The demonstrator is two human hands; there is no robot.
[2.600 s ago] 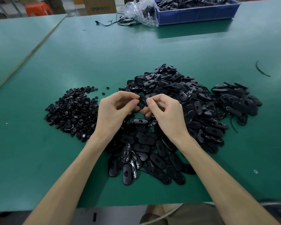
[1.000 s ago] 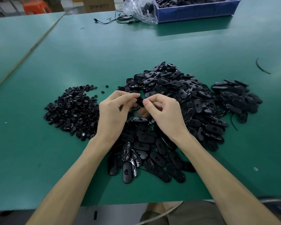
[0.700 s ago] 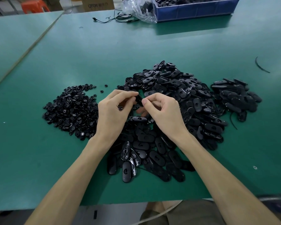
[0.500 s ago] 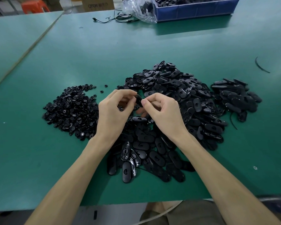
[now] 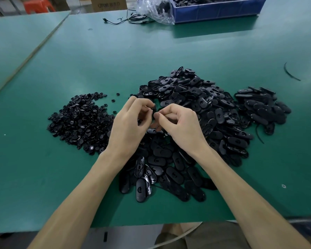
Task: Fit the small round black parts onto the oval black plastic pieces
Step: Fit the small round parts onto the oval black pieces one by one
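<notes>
My left hand [image 5: 128, 125] and my right hand [image 5: 180, 125] meet above the middle of the green table [image 5: 151, 51]. Between their fingertips they pinch one oval black piece [image 5: 154, 112], mostly hidden by the fingers. I cannot tell whether a round part sits on it. A heap of small round black parts [image 5: 81, 121] lies to the left of my left hand. A big pile of oval black pieces [image 5: 192, 108] spreads under and behind both hands. A smaller separate pile of oval pieces [image 5: 262, 106] lies at the right.
A blue bin [image 5: 217, 9] with black parts and a clear plastic bag [image 5: 155, 9] stand at the far edge, with a thin black cable [image 5: 126, 19] beside them. A loose black strip [image 5: 291, 72] lies at the far right. A second green table [image 5: 16, 42] adjoins on the left.
Both hands have kept pinching the oval piece at the same spot, with only small finger shifts. The camera view has tilted slightly.
</notes>
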